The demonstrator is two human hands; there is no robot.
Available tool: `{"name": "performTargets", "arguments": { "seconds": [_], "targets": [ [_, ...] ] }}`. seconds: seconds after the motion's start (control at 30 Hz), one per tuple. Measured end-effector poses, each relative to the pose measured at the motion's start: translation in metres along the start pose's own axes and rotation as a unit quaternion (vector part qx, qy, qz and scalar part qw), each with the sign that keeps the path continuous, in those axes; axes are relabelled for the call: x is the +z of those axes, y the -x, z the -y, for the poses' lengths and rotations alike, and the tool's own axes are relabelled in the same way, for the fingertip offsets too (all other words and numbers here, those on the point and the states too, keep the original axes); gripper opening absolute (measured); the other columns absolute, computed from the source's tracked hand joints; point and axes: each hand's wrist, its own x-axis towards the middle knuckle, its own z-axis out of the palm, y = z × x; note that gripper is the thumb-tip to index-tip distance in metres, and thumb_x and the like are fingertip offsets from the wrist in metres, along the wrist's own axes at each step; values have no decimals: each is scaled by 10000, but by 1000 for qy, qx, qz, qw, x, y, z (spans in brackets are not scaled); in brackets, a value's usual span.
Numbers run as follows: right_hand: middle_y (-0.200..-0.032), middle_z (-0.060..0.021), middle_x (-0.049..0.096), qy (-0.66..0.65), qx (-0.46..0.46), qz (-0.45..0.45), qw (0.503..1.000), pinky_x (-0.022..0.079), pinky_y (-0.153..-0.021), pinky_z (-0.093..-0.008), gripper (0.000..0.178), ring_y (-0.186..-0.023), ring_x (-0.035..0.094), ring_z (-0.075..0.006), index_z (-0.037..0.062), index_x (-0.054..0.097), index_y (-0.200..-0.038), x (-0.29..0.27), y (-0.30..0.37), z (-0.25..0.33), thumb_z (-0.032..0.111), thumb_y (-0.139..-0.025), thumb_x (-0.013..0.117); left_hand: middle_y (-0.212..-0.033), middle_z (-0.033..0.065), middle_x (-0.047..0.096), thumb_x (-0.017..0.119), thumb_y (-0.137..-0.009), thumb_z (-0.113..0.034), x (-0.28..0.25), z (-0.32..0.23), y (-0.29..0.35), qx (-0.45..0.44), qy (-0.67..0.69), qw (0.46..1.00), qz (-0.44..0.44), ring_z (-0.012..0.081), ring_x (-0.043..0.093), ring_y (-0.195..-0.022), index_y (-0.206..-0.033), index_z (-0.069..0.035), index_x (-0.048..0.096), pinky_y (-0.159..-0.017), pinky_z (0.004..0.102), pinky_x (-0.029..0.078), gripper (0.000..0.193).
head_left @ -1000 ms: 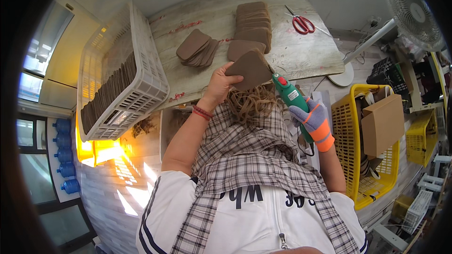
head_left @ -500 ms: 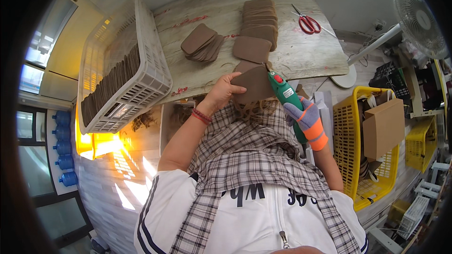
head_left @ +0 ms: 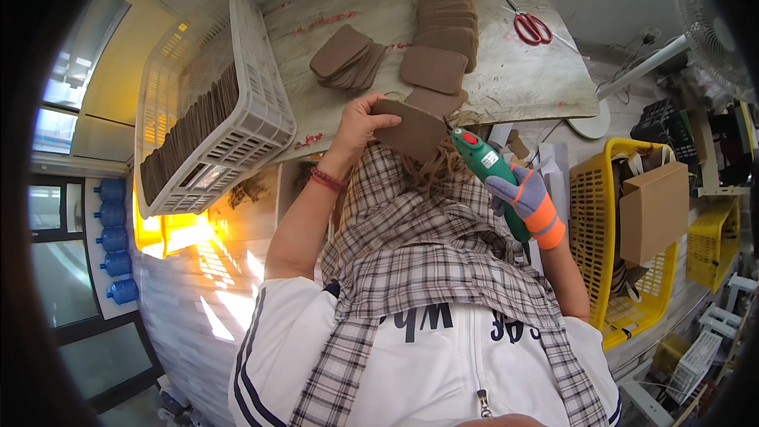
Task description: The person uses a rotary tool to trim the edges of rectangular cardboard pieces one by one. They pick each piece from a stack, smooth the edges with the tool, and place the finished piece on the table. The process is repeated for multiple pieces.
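My bare left hand (head_left: 358,128) pinches a brown rounded pad (head_left: 412,133) by its left corner, thumb on top, in front of the table's near edge. In my right hand (head_left: 523,199), which wears a grey and orange glove, is a green power cutter (head_left: 477,155) with a red button. Its tip is at the pad's right edge; whether it touches cannot be made out. Thin brown trimmings (head_left: 431,170) hang below the pad over my checked apron (head_left: 403,225). Beyond my hands lie a tall stack of brown pads (head_left: 447,20), single pads (head_left: 434,69) and a fanned pile (head_left: 345,58).
Red-handled scissors (head_left: 532,28) rest on the worn table (head_left: 522,83) at the far right. A white crate (head_left: 265,115) packed with brown pads stands at the left. To the right are a yellow basket (head_left: 591,229) with a cardboard box (head_left: 655,213) and a fan (head_left: 711,20).
The pad in my left hand has turned clockwise and moved a little left, away from me. The cutter stays at its right side. The whole view has shifted slightly.
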Motion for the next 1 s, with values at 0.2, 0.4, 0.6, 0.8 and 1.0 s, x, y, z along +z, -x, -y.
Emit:
{"name": "performTargets", "arguments": {
  "seconds": [0.2,0.4,0.6,0.8,1.0],
  "targets": [
    [-646,2,558,17,6,14,1000,416,-469,-217,325,-510,515,-63,6,601,-925,3,0,1,281,-802,722,-809,12,662,676,-759,11,2,-2,0,-20,4,1000,4,74,601,-720,-912,-21,652,-684,212,482,158],
    [-619,-2,563,38,9,10,999,412,-462,-210,353,-500,518,-61,-2,611,-970,5,1,2,278,-791,730,-802,8,660,687,-743,-4,3,2,-2,-27,-22,999,40,76,604,-706,-887,-17,655,-663,222,490,148],
    [-618,-10,571,47,14,15,999,407,-448,-211,372,-491,519,-62,-10,611,-989,9,-1,3,278,-789,733,-832,3,662,681,-755,-21,9,2,0,-37,-68,994,81,81,601,-750,-909,-24,653,-697,227,483,157],
    [-619,-10,572,39,5,24,999,402,-443,-209,377,-481,514,-65,-8,608,-1003,13,-3,5,277,-790,734,-832,6,662,678,-749,-15,19,-8,4,-71,-84,987,113,76,598,-749,-907,-23,653,-709,220,479,160],
    [-644,-6,576,38,7,38,999,413,-465,-202,376,-517,523,-57,-3,602,-1022,15,-6,10,260,-789,736,-825,4,664,677,-741,4,19,-1,0,-88,-95,978,161,79,600,-738,-916,-25,656,-681,231,482,178]
  ]
}}
